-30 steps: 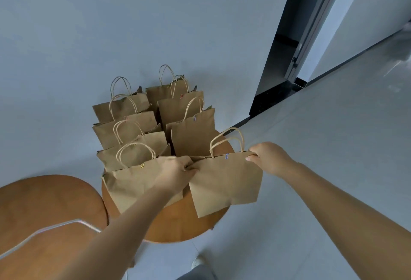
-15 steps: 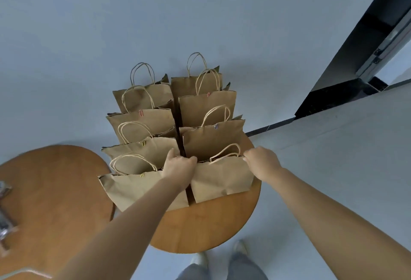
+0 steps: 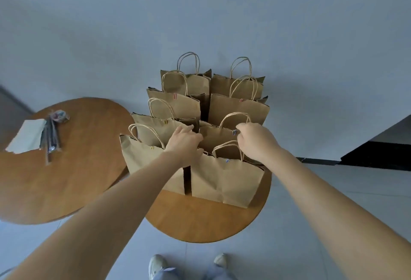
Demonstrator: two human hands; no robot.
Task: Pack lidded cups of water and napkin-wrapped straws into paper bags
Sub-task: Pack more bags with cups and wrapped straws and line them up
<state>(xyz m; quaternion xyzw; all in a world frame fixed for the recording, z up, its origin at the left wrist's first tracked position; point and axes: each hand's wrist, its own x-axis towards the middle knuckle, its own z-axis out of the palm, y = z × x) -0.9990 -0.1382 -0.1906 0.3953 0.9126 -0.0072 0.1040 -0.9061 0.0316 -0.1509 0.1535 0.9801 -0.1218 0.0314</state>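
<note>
Brown paper bags [image 3: 178, 106], eight, in two files of four on round wooden surface [image 3: 200, 224]. Front right bag [image 3: 224, 179] stands upright near surface's front edge; half second ago both hands were at its top corners. Hands now further in, at bag behind it [image 3: 213, 135]: left hand [image 3: 184, 144] at left top corner, right hand [image 3: 255, 139] at rim by handle. Fingers bent; gripping or only touching, cannot tell. View has swung: neighbouring surface [image 3: 77, 179] shows white napkins [image 3: 26, 137] and bundle of straws [image 3: 52, 139].
</note>
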